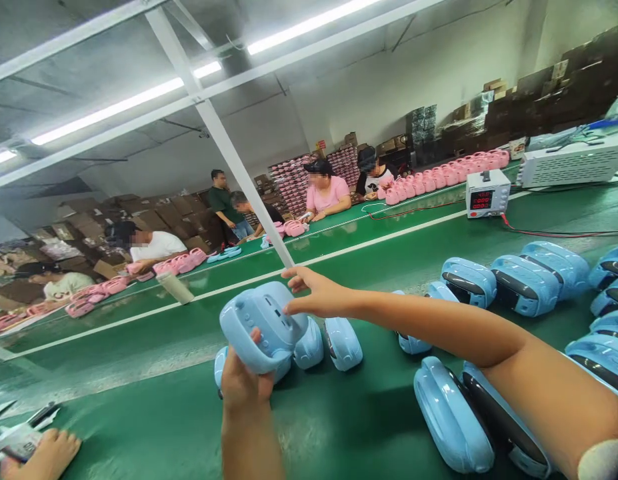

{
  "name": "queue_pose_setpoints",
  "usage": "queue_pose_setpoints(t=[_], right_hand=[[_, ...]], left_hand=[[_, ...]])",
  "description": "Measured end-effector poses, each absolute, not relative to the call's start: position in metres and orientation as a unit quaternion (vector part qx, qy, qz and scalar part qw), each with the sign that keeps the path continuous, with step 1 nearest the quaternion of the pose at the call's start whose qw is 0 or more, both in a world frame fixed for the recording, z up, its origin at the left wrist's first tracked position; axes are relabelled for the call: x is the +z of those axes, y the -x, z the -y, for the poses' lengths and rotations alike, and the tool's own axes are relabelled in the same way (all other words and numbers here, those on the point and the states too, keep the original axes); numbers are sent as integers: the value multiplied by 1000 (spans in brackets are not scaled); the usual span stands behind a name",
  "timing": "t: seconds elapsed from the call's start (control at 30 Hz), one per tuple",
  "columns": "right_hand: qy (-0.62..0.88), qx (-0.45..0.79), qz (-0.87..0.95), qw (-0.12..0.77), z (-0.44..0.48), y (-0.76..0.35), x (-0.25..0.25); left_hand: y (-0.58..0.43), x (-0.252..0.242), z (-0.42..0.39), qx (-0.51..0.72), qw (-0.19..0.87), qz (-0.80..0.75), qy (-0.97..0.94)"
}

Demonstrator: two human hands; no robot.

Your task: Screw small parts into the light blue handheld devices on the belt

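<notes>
My left hand (246,373) is closed around the handle of a light-blue portable speaker (273,307), holding it tilted above the green bench. Small buttons and port slots show on its near face. My right hand (316,292) reaches in from the right, fingers apart, and one fingertip overlaps the speaker's right side; I cannot tell if it touches. Behind the held one, more blue speakers stand on the bench, such as one speaker (343,343) just right of it. Under my right forearm lies another blue speaker (451,413).
Several more blue speakers, one blue speaker (526,283) among them, fill the right side. A power supply (489,193) with wires stands behind them. At lower left, another person's hand (46,453) rests near papers. Across the bench, people sit by pink units (439,177). A white post (239,173) rises mid-view.
</notes>
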State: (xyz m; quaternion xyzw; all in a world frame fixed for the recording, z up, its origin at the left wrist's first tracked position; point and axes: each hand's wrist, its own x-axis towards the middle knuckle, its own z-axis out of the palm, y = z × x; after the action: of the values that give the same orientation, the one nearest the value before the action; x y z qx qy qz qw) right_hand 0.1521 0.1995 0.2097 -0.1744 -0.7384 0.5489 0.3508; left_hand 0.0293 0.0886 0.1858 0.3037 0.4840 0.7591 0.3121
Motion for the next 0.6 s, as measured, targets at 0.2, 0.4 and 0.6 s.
queue_pose_setpoints(t=[0.2,0.4,0.6], right_hand=[[140,452,799,370,-197,-146,208],[130,504,769,371,-198,-141,202],[138,638,687,320,-212,-136,200]], left_hand=[[-19,182,-93,794,255,-468,-294],[-25,177,-99,801,209,-458,-325],[-25,180,-101,798,177,-471,-332]])
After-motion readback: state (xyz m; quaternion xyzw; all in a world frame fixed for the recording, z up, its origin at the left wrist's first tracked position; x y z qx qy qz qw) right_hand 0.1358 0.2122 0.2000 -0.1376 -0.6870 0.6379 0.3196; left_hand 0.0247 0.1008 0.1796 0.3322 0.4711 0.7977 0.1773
